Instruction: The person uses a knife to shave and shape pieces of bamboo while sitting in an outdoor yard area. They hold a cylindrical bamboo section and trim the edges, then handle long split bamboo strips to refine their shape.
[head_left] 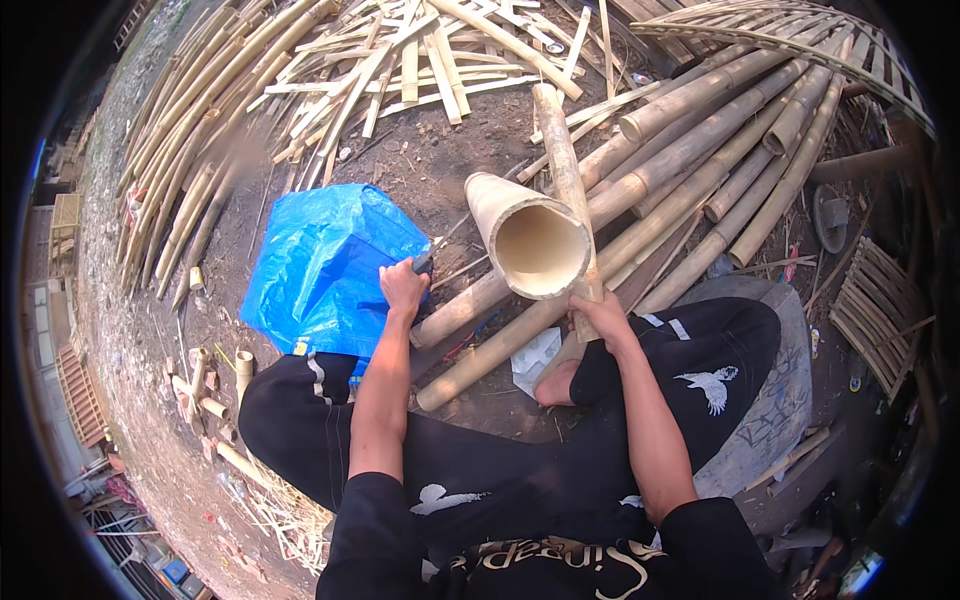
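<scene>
My left hand (403, 290) is closed around a dark-handled tool (424, 262), beside the right edge of a crumpled blue plastic sheet (335, 255). A thin dark part seems to run from the handle toward the upper right, but its kind is unclear. My right hand (602, 318) grips the near end of a narrow bamboo pole (566, 170) that points away from me. Just left of that pole is a wide bamboo tube (480, 205), its hollow cut end facing me. The blue sheet lies partly against my left knee.
Thick bamboo poles (690, 180) fan out at the far right. Split bamboo strips (440, 70) are heaped at the far middle, and long canes (220, 90) lie at the far left. Under my right leg is a grey slab (765, 400). A slatted bamboo panel (872, 318) rests at right.
</scene>
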